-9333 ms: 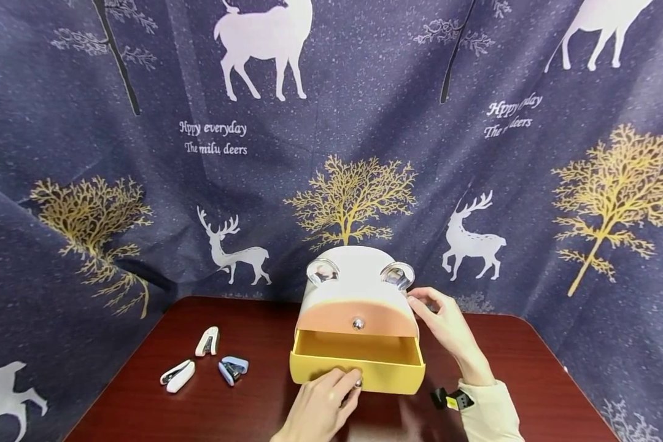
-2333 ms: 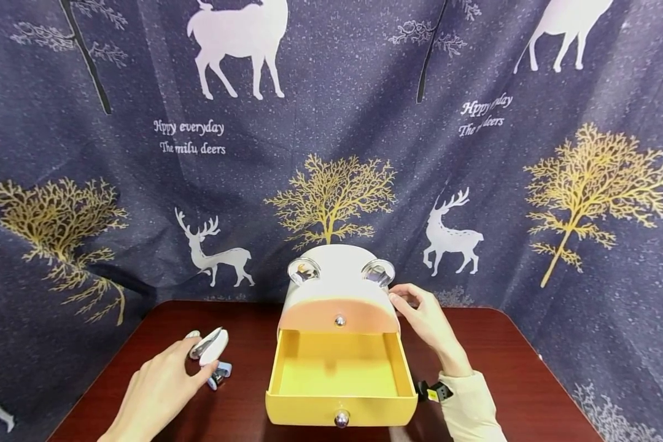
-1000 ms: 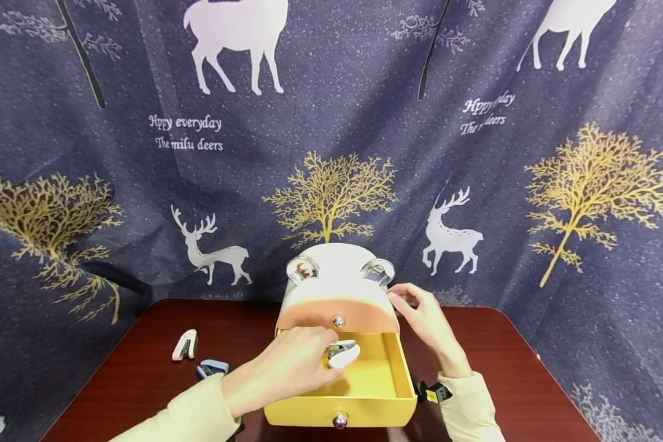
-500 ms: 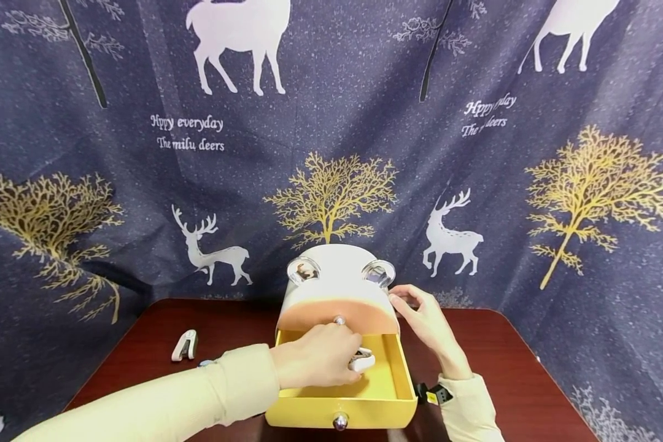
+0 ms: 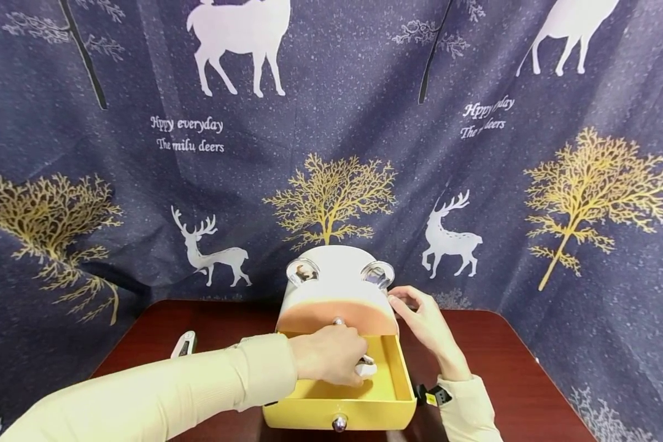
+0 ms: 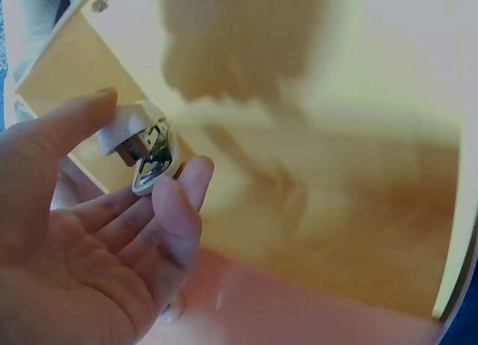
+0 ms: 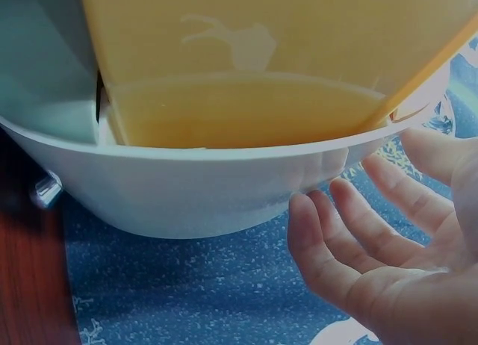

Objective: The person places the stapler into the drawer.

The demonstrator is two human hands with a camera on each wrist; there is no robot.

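Over the pulled-out yellow drawer (image 5: 301, 415), my left hand (image 5: 331, 354) holds a small white stapler (image 5: 366, 370). The left wrist view shows this stapler (image 6: 123, 128) pinched between thumb and fingers, its metal inside exposed. Above the drawer stands the white cabinet (image 5: 337, 270), with an orange upper drawer front (image 5: 320, 315) and two round silver eye-like discs. My right hand (image 5: 428, 322) is at the cabinet's right side. In the right wrist view its fingers, loosely bent, are at the edge of the white wall (image 7: 202, 192).
A second white stapler (image 5: 185, 345) lies on the dark red table (image 5: 226, 319) at the left, partly behind the left sleeve (image 5: 199, 380). A dark blue deer-print cloth (image 5: 331, 123) hangs behind. The drawer has a silver knob (image 5: 339, 422).
Earlier, my left hand drew the drawer out by its knob, then took a white stapler from the table. It has brought it over the drawer and lower; the sleeve now hides the blue stapler.
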